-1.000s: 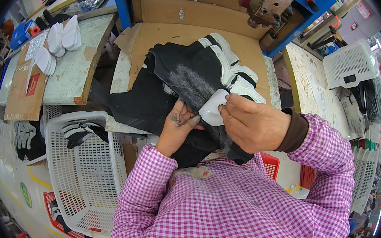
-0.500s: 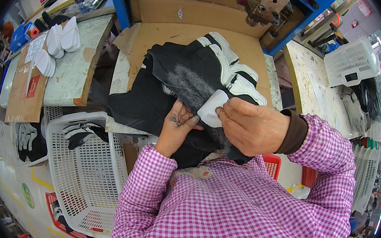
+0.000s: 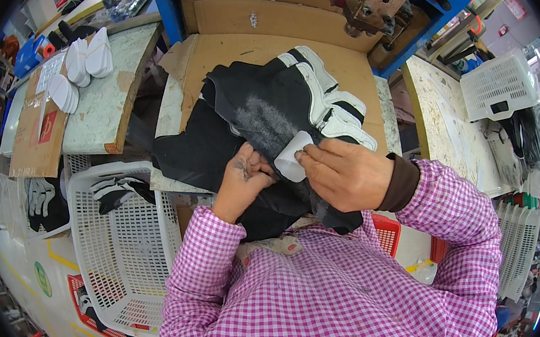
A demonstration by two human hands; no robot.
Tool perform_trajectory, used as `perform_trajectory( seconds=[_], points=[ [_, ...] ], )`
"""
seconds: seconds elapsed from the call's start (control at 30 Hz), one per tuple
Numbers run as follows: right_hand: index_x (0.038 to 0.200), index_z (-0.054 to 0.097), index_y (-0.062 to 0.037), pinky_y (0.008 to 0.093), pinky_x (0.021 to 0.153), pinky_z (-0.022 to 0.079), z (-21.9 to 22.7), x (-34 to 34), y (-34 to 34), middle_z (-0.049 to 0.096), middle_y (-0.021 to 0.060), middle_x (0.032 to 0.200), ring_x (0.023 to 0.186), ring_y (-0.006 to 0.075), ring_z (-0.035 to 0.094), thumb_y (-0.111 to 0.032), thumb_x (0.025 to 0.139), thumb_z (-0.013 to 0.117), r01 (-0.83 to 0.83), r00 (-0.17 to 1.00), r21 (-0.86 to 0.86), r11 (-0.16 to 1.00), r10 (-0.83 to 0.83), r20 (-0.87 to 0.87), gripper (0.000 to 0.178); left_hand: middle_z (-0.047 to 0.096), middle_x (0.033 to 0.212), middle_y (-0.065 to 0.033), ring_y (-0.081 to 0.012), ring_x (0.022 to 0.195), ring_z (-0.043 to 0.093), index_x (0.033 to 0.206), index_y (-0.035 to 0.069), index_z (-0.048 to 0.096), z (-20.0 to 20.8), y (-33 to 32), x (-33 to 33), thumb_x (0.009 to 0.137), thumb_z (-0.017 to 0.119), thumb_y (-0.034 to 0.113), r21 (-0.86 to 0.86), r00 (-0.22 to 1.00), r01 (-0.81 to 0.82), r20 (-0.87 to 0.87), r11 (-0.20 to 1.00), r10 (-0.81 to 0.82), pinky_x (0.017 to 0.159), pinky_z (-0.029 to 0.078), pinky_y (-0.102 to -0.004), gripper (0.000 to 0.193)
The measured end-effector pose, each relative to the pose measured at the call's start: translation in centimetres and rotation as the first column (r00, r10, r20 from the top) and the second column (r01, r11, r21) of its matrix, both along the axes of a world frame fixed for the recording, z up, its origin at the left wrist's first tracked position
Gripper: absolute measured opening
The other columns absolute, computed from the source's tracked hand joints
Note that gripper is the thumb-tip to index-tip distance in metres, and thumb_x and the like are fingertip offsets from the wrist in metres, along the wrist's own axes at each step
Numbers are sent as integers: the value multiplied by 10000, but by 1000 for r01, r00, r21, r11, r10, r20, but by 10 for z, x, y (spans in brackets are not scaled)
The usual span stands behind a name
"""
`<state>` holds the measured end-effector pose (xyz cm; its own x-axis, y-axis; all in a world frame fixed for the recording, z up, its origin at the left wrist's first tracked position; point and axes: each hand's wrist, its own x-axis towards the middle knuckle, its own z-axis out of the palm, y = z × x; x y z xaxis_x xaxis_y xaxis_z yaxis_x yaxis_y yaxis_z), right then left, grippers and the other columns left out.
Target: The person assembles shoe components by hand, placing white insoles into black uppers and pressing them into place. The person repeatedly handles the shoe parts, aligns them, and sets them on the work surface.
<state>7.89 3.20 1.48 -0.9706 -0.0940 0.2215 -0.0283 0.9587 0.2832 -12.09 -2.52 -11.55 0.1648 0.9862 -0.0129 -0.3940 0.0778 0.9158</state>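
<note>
Shifts slightly leftward since the earlier frame, pinching in the right hand [image 3: 347, 173] a curled thin white sheet [image 3: 288, 161], left of that grip over black glove fabric [image 3: 279, 96], slanted lengthwise from upper right to lower left, near the left hand [image 3: 240, 182], closed on that fabric.

Left hand [image 3: 242, 181]: bare, dark-smudged; fingers curled, thumb directed toward the right hand [image 3: 343, 173]. Left forearm [image 3: 204, 240]: inclined, below the left hand, in a purple-and-white checked fabric sleeve [image 3: 193, 276]. Right hand: bare, just right of the left hand; thumb and index finger pinched together. Right wrist [image 3: 380, 180]: ringed by a dark brown fabric cuff [image 3: 399, 183]. Right elbow: bent, outboard of the right hand.
</note>
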Motion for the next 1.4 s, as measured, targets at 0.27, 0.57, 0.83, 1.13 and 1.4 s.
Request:
perform_trajectory(
  seconds=[0.27,0.57,0.83,1.13,1.4],
  points=[
    [872,625,122,311,747,565,-14,-2,1,607,214,988,939,285,624,-83,675,621,8,997,-79,997,-15,-82,284,632,954,-124,-190,770,632,1171,-20,500,14,32,-20,713,610,-22,-235,981,192,35,953,-189,634,522,-266,471],
    [878,627,99,276,708,565,-28,-13,15,601,182,960,850,242,632,-81,677,630,-11,995,-99,995,1,-97,270,680,896,-174,-317,785,673,935,22,664,7,37,14,707,713,92,351,761,-145,-558,925,331,675,524,-354,243],
    [867,628,79,281,726,552,-29,-33,21,596,193,1049,941,253,619,-85,687,629,76,997,-280,957,-80,-4,244,663,775,-199,-306,735,672,852,-41,644,-39,39,17,751,664,103,245,667,-183,-680,952,304,622,513,-361,177],
    [1139,619,-19,465,1078,307,26,30,-15,456,183,1377,1304,349,411,-267,764,719,283,954,-309,908,-299,-6,460,646,966,-94,-205,861,640,1065,12,584,13,29,-16,771,691,11,-105,839,-468,260,878,478,780,527,-327,313],
    [1448,213,-8,379,991,380,-42,89,4,457,183,1376,1229,267,468,-377,748,762,135,594,-991,-15,-799,93,964,607,1058,-110,-236,984,597,1106,17,551,56,21,-10,812,678,19,-132,755,-574,299,808,584,894,484,-389,320]
  ],
)
